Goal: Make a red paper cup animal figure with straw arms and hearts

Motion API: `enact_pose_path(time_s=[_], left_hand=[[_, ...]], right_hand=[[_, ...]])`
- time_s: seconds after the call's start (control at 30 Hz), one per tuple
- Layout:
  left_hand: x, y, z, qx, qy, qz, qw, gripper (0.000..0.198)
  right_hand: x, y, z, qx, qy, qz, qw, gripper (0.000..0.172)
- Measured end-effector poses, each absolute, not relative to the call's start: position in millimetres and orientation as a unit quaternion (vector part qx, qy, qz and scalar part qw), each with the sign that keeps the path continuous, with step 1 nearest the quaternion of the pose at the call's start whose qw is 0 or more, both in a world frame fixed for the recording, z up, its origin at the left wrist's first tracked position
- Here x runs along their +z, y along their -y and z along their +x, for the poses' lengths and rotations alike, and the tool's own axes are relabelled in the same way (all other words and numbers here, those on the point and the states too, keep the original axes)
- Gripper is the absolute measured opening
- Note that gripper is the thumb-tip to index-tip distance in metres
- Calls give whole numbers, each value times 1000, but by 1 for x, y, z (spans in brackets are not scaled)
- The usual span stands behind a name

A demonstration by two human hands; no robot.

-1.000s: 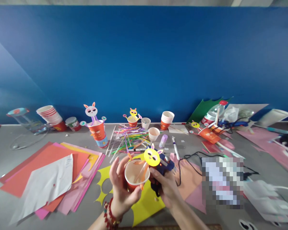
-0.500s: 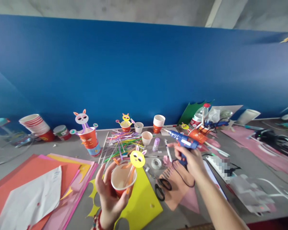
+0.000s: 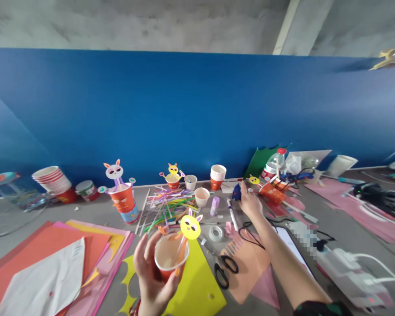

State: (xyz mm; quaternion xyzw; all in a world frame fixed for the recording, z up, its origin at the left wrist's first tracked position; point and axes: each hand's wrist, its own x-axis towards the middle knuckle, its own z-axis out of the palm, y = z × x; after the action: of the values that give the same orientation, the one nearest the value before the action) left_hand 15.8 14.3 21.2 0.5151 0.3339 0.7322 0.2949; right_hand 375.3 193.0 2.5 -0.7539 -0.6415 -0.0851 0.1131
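In my left hand is a paper cup, its mouth tilted toward me and my fingers wrapped round its sides. A yellow paper rabbit head stands up from the cup on an orange stem, with orange pieces at the rim. My right hand reaches to the back of the table and grips a blue glue gun, which the hand partly hides. Near them lie a white pen, a purple-capped glue stick and a tape roll.
Black-handled scissors lie on orange and yellow paper before me. Finished-looking rabbit cups stand behind, beside a pile of coloured stems. A power strip with cables is at right, coloured paper sheets at left.
My right hand has moved away from me with the glue gun, lowering it toward the back of the table. My left hand still holds the cup. The view has tipped up slightly.
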Motion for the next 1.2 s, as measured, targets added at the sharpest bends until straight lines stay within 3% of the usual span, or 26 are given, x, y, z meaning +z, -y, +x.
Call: enact_pose_path(time_s=[0.23,0.47,0.57,0.67,0.77,0.87,1.03,1.2], left_hand=[[29,-12,29,750,-345,473,307,80],[15,-17,14,710,-322,559,282,82],[15,-17,13,703,-330,571,265,81],[17,-18,16,707,-332,574,247,82],[18,-18,18,705,-330,582,233,83],[17,-18,18,701,-333,591,221,85],[13,-16,21,687,-340,612,197,89],[5,-17,20,663,-360,642,135,91]], right_hand=[[-1,-211,398,-42,669,-739,74,85],[21,-198,396,-31,679,-727,101,89],[31,-176,372,-43,687,-709,154,69],[40,-136,327,-23,716,-663,217,26],[46,-83,273,168,740,-536,370,25],[46,-39,228,322,693,-457,455,23],[45,-14,192,453,621,-417,486,34],[54,-19,178,488,572,-403,521,28]])
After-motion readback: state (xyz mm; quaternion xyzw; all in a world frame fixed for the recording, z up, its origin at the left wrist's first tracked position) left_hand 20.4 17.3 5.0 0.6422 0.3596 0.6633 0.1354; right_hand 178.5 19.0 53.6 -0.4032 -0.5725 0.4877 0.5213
